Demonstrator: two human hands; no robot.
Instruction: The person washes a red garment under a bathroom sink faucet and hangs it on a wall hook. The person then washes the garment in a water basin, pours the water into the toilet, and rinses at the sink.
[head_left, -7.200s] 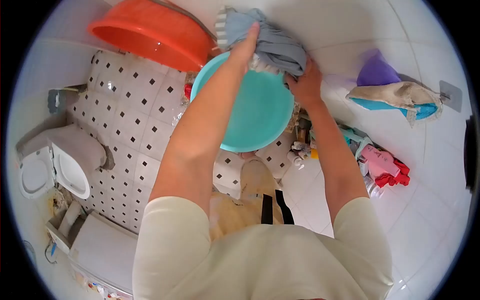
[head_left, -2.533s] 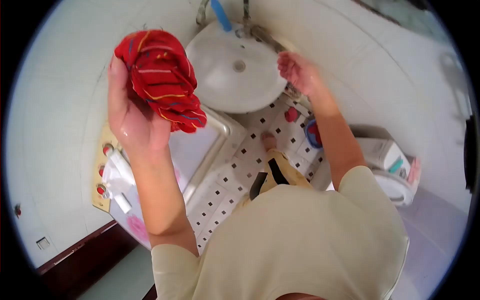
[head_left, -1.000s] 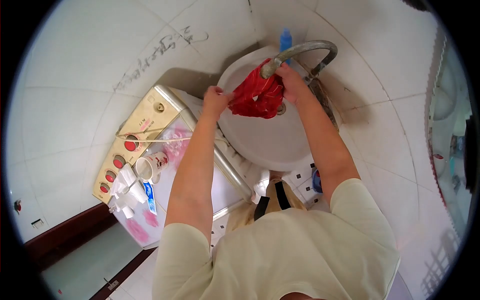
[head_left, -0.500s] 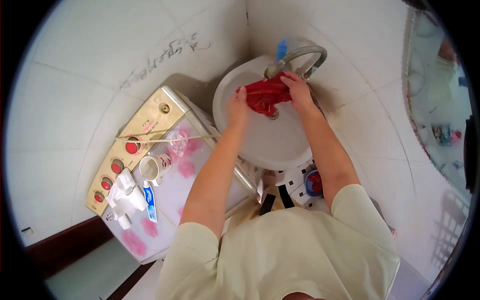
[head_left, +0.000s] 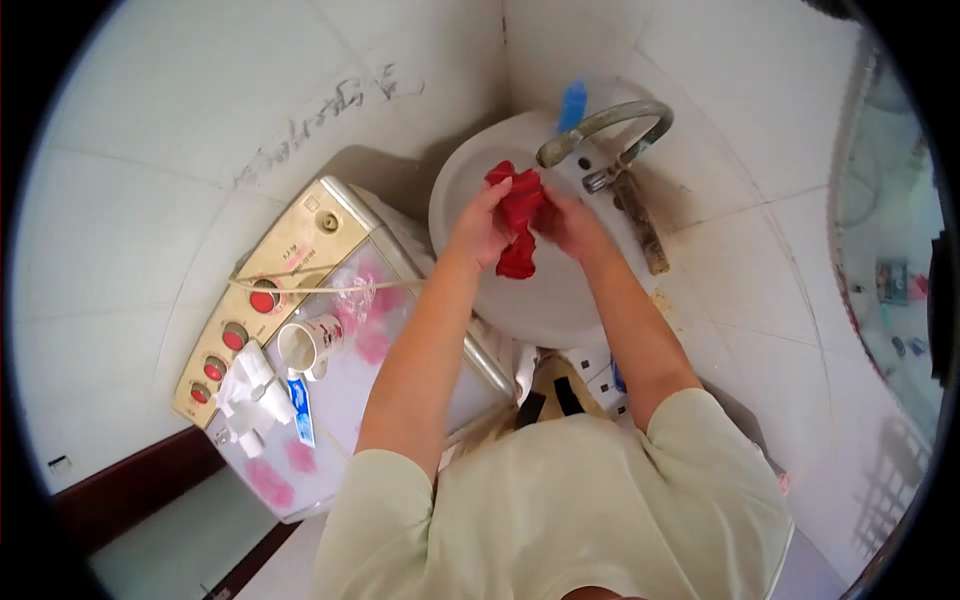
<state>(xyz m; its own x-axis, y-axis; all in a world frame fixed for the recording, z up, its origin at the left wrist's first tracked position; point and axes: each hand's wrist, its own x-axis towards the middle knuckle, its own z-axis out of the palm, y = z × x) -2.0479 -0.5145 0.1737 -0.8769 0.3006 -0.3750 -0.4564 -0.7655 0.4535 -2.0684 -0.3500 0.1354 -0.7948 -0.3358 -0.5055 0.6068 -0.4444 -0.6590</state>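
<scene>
Left hand and right hand, close together, clutch a bunched red cloth above the sink. The faucet arches near it, beside a blue bottle. Mug and toothpaste sit on the washer, left.

Washing machine, one: pale lid printed with pink floral patches; gold control panel along the far edge, four red-centred knobs. Lying on it: printed white mug, one, standing mouth up, handle outward; blue-and-white tube, one, flat, just beside the mug; heap of white items, partly crumpled, near the lower knobs, exact kinds unclear; clear crumpled plastic, above the mug; pale cord, one, stretched across panel and lid.

Sink, one: white, rounded; blue bottle-like object at its back rim.

Floor: white tile, small dark squares; blue item, mostly hidden.
</scene>
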